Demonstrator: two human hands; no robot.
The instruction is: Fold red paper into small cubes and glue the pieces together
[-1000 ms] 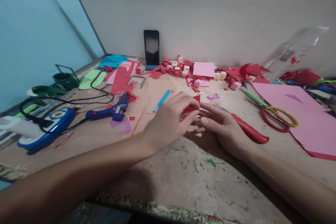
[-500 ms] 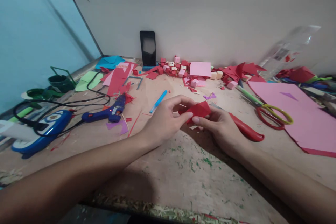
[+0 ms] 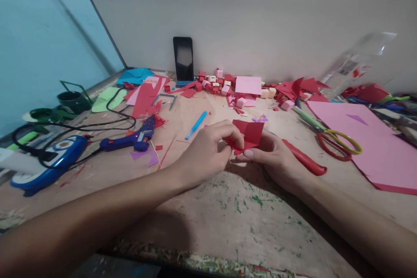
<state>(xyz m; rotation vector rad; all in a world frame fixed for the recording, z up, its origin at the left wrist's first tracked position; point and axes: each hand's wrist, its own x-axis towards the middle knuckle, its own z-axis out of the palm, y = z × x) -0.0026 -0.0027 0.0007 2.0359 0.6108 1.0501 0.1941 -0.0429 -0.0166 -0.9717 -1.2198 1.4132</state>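
Observation:
A small folded piece of red paper point(image 3: 250, 132) is held between both hands, just above the middle of the wooden tabletop point(image 3: 221, 221). My left hand point(image 3: 211, 147) pinches its lower left part with bent fingers. From the right, my right hand point(image 3: 273, 154) grips the paper with the thumb in front and the fingers behind, partly hidden. One flap of the paper stands up with a fold line below it. Just beyond the right hand lies a red-handled knife point(image 3: 304, 158), its blade partly covered by that hand.
Left: a blue glue gun point(image 3: 137, 139) with a black cable. Ahead: a blue pen point(image 3: 196, 125), small red and pink paper cubes point(image 3: 224, 90), a propped phone point(image 3: 183, 60). Right: scissors point(image 3: 339, 143), pink paper sheets point(image 3: 387, 152), a leaning plastic bottle point(image 3: 355, 67).
The red paper has been turned so that a flap now stands upright. My left fingers have curled over its lower left side, while my right hand keeps its hold.

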